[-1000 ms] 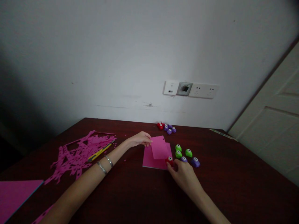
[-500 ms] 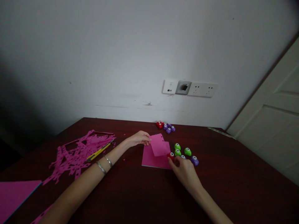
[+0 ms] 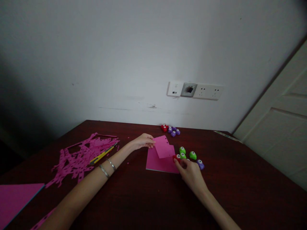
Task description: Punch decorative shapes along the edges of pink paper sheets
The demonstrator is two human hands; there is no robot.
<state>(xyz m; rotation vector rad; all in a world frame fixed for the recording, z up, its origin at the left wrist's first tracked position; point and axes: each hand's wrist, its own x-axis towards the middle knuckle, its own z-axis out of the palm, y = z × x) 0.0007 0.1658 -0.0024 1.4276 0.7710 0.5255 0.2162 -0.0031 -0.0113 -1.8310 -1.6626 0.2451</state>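
Observation:
My left hand (image 3: 143, 141) pinches the left edge of a small pink paper piece (image 3: 162, 147), which has small holes along its upper right side. Beneath it lies a larger pink sheet stack (image 3: 158, 163) on the table. In my right hand (image 3: 192, 174), between thumb and fingers, is a red craft punch (image 3: 177, 157) with a white-and-black button, close to the paper's lower right corner. Whether the punch touches the paper I cannot tell. Just beyond that hand sit green craft punches (image 3: 182, 150) and a purple craft punch (image 3: 200, 164); another is partly hidden by my fingers.
Punched pink strips (image 3: 79, 156) lie heaped at the left, beside a yellow utility knife (image 3: 103, 154). More pink sheets (image 3: 18, 201) are at the near left. Red punches (image 3: 164, 127) and purple punches (image 3: 173, 131) stand near the wall (image 3: 120, 64). A ruler-like strip (image 3: 227, 136) lies at the far right.
My right hand with the red punch has shifted very slightly right and up. The small pink paper is raised a little. Otherwise things look the same.

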